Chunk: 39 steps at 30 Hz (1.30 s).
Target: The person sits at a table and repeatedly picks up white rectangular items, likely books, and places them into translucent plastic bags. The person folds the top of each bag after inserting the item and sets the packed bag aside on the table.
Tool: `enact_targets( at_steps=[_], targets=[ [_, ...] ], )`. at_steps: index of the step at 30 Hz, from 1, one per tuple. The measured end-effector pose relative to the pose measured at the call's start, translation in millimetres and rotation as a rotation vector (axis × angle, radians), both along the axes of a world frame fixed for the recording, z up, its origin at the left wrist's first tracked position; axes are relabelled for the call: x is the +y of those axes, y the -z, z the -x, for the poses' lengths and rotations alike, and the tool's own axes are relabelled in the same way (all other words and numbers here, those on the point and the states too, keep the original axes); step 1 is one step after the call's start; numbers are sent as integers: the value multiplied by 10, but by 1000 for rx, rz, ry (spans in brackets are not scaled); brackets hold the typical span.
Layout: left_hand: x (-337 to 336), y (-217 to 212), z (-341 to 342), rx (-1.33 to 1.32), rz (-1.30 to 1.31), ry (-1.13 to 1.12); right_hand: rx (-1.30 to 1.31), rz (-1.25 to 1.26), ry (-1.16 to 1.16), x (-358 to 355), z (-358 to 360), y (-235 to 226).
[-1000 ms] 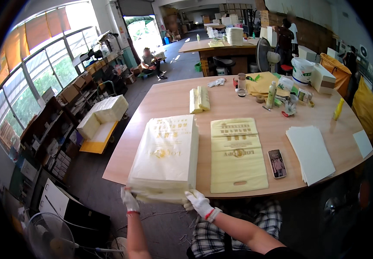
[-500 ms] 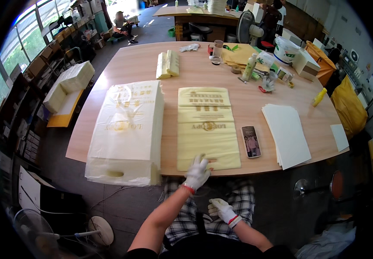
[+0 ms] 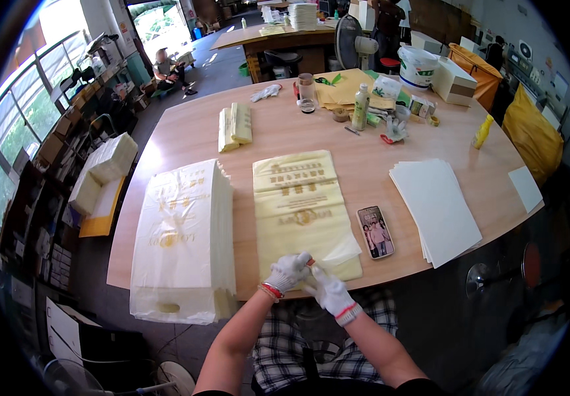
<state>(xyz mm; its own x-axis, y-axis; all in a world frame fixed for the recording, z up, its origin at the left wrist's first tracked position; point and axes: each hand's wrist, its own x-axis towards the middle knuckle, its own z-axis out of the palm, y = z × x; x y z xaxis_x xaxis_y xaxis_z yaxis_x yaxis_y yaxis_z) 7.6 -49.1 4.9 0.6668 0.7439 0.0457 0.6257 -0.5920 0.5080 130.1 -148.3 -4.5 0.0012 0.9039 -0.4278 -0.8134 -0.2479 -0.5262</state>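
Observation:
A flat, pale yellow plastic bag (image 3: pixel 298 185) with gold print lies before me, apparently on top of others. Its near right corner is raised and creased into a whitish flap. My left hand (image 3: pixel 289 272), in a white knit glove with bare fingertips, is closed in a pinch at the bag's near edge. Close beside it, my right hand (image 3: pixel 330 290), gloved too, is closed at the lifted edge; the fingers partly hide the plastic. A tall stack of white plastic bags (image 3: pixel 172 231) with a handle hole stands to the left.
On the wooden table (image 3: pixel 370 158), a phone (image 3: pixel 376 232) and white sheets (image 3: pixel 436 211) lie to the right. Folded yellow bags (image 3: pixel 235 127) lie farther back. A green bottle (image 3: pixel 360 109), a white bucket (image 3: pixel 418 68) and a yellow bottle (image 3: pixel 483 132) stand beyond.
My right hand has risen from my lap to the bag's near edge beside my left hand. The bag's near right corner has been lifted. The view has shifted.

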Motion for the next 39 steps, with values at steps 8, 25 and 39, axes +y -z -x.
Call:
enact_targets(
  at_steps=[8,25,39],
  targets=[
    [885,-240,65,-1311,718,-518,-1081,-16,-146,-55,-505,203],
    [-69,-1173,-153,-298,162,-170,-1531,-664,-69,-51,-50,34],
    [-1198,-1132,9,-513,-408,-174,-2051,120,-36,-1078,-3371,6]
  ],
)
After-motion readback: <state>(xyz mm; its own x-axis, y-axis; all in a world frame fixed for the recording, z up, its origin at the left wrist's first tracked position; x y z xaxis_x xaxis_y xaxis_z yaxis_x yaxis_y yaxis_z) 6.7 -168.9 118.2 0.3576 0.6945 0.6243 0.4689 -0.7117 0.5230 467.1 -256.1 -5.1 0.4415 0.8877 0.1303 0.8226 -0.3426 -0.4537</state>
